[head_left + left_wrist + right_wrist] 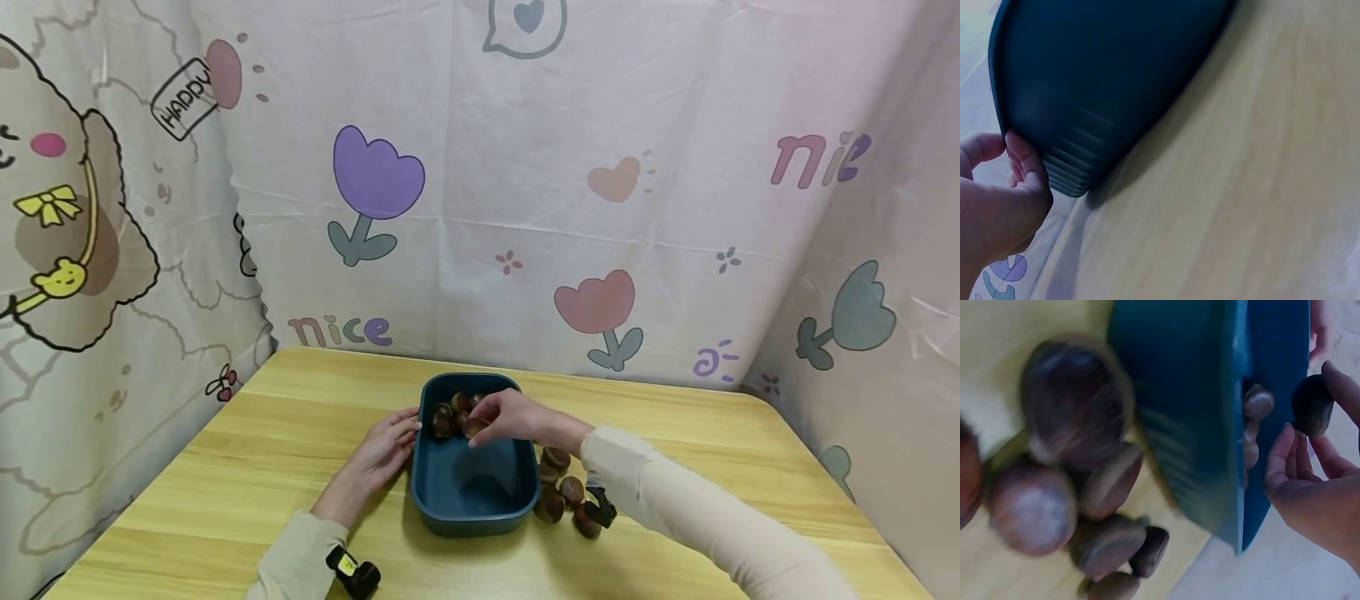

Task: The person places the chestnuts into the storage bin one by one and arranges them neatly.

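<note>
Your right hand [517,417] pinches one round, dark brown chestnut [1312,406] over one blue box [474,527], and your left hand [384,450] pinches its rim. Between your hands, at least four shiny chestnuts [442,421] sit inside. Seven loose chestnuts [1032,509] lie below your right hand.

I couldn't count the nuts [442,422] inside the box [450,487] because the right hand [513,418] hid some. A black wrist camera [601,507] covered part of one loose nut [586,524]. In the right wrist view, the loose pile [1034,509] looked blurry, and the top edge cut off the left hand [1323,326].
</note>
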The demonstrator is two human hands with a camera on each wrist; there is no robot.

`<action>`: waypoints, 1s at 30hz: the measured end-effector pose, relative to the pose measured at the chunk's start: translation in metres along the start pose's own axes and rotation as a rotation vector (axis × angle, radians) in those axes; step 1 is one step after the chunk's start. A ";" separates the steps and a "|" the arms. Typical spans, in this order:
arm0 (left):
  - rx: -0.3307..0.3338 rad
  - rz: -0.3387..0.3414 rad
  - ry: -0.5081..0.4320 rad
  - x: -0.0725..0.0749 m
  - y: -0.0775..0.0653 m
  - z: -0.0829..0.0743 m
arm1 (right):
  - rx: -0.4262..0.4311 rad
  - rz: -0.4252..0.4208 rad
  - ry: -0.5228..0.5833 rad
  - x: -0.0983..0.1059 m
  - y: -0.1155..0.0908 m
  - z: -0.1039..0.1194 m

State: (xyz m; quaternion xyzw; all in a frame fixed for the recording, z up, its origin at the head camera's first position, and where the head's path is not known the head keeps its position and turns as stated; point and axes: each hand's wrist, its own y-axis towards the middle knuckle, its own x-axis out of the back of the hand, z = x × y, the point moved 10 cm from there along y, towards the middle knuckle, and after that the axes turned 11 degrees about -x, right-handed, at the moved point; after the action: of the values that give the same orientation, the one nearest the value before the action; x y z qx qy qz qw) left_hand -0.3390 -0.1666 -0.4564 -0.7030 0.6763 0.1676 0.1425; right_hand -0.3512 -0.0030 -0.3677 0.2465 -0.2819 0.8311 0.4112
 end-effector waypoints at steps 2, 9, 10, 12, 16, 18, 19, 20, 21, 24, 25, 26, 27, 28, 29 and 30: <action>0.004 -0.006 -0.003 0.001 0.000 0.001 | -0.010 0.023 0.002 -0.007 0.006 0.003; 0.015 -0.011 0.009 0.002 0.002 0.002 | -0.032 0.055 0.027 -0.021 0.024 0.013; 0.015 -0.009 0.007 0.002 0.002 0.002 | -0.031 0.053 0.033 -0.021 0.026 0.014; 0.016 0.001 0.005 0.002 0.002 0.001 | -0.031 0.042 0.034 -0.022 0.031 0.015; 0.015 0.012 -0.003 0.001 0.002 0.000 | -0.030 0.023 0.024 -0.024 0.038 0.017; 0.018 0.011 -0.006 0.001 0.002 0.000 | -0.035 0.025 0.020 -0.025 0.041 0.018; 0.018 0.005 -0.011 0.001 0.002 0.000 | -0.036 0.028 0.016 -0.026 0.042 0.019; 0.016 0.008 -0.012 0.001 0.002 0.000 | -0.035 0.029 0.015 -0.027 0.042 0.020; 0.017 0.007 -0.014 0.001 0.002 0.001 | -0.035 0.032 0.014 -0.027 0.043 0.021; 0.018 0.006 -0.022 0.000 0.003 0.001 | -0.039 0.037 0.006 -0.029 0.046 0.022; 0.017 0.006 -0.025 0.000 0.003 0.002 | -0.040 0.037 0.006 -0.029 0.047 0.022; 0.014 0.012 -0.021 0.000 0.003 0.001 | -0.041 0.036 0.003 -0.029 0.048 0.023; 0.015 0.003 -0.025 0.001 0.004 0.002 | -0.043 0.038 -0.003 -0.029 0.049 0.022; 0.012 0.003 -0.025 0.001 0.004 0.002 | -0.044 0.038 -0.007 -0.029 0.049 0.022; 0.009 0.001 -0.026 0.001 0.004 0.002 | -0.042 0.038 -0.017 -0.029 0.049 0.022; 0.007 0.007 -0.020 0.001 0.004 0.002 | -0.040 0.039 -0.019 -0.029 0.049 0.022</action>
State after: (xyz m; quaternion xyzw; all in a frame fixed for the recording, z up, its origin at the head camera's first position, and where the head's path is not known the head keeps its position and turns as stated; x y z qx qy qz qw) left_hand -0.3429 -0.1667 -0.4581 -0.6982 0.6781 0.1726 0.1512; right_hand -0.3723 -0.0585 -0.3835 0.2406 -0.3074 0.8306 0.3971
